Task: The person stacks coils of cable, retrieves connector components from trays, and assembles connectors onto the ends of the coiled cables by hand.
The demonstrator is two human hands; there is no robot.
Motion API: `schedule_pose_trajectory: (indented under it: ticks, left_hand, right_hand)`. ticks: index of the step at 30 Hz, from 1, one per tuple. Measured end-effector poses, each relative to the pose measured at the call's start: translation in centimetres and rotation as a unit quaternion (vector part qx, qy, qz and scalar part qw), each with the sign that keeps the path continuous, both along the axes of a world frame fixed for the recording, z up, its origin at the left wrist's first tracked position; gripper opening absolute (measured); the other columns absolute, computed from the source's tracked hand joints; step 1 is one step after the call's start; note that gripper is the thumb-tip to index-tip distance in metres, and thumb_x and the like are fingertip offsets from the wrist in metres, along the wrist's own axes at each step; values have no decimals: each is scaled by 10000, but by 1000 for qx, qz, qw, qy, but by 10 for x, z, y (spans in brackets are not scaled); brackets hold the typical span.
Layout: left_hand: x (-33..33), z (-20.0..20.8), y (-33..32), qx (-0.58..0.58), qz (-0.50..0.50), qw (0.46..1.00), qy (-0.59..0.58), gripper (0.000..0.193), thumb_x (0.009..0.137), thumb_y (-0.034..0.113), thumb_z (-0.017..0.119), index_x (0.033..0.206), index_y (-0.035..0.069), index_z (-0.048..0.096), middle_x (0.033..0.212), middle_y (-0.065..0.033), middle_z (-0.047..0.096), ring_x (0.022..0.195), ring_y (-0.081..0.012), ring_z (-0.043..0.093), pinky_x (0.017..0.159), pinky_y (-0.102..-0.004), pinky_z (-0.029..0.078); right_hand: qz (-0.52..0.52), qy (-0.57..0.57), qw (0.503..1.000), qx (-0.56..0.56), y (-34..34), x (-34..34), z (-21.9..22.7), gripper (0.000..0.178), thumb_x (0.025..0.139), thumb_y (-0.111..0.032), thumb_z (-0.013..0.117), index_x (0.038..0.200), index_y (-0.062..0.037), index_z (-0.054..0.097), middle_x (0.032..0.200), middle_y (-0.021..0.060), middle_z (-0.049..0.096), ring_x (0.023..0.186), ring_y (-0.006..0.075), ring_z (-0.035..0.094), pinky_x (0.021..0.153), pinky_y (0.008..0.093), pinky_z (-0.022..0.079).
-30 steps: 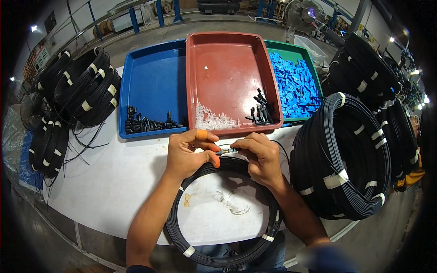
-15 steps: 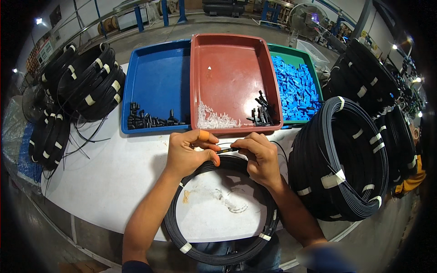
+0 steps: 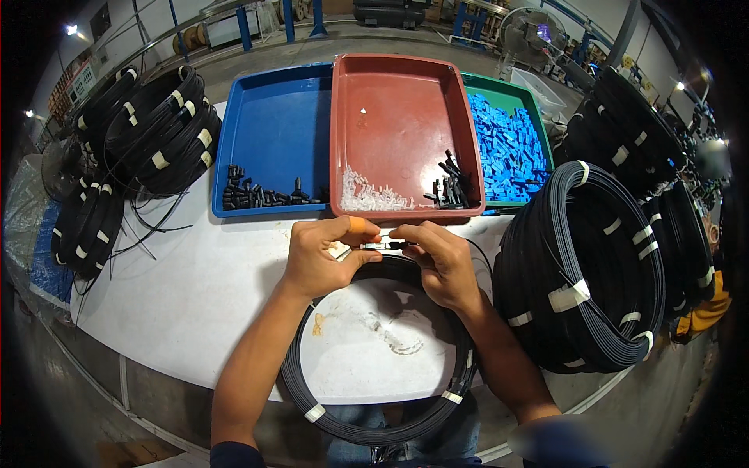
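Observation:
Close together in front of the red tray, both my hands are closed on one small cable connector (image 3: 376, 246), partly whitish and partly black. My left hand (image 3: 324, 253), with an orange wrap on the index finger, pinches the whitish end between thumb and index finger. At the black end, the fingertips of my right hand (image 3: 443, 261) grip the piece. A thin black cable curves away behind the right hand. Beneath my hands lies a coil of black cable (image 3: 295, 378) bound with white tape, overhanging the near table edge. The fingers hide part of the connector.
A blue tray (image 3: 273, 132) holds black pieces. Clear and black pieces lie in the red tray (image 3: 406, 117), blue clips (image 3: 511, 152) in the green tray (image 3: 488, 84). Cable coils are stacked right (image 3: 538, 288) and left (image 3: 160, 132) on the white table (image 3: 187, 312).
The connector between my fingers now shows a whitish part where it looked black before. My right hand has shifted slightly, its fingers more bunched. The view has tilted a little.

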State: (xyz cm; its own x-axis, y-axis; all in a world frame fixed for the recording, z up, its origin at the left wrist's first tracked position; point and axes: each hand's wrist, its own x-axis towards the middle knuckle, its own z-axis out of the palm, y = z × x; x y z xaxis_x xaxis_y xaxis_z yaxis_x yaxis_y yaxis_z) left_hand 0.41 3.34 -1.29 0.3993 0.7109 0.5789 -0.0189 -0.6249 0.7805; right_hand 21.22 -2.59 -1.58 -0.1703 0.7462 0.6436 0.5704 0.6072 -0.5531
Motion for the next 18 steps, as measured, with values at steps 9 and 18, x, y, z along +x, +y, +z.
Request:
schedule_pose_trajectory:
  ticks: [9,18]
  left_hand:
    - [-5,13,-1,85,11,983,162,590,673,202,935,1167,-12,695,1115,-143,747,1044,-225,715,919,-323,535]
    - [25,50,37,13,21,999,32,347,832,146,762,1123,-21,674,1002,-134,761,970,-207,713,878,-322,509]
  right_hand:
    - [15,94,992,-79,2,2,-4,296,876,74,640,1150,-39,641,958,162,705,871,322,718,728,365,554]
    - [27,115,988,-97,9,5,-14,217,836,16,702,1050,-23,695,964,164,723,896,344,700,796,403,540]
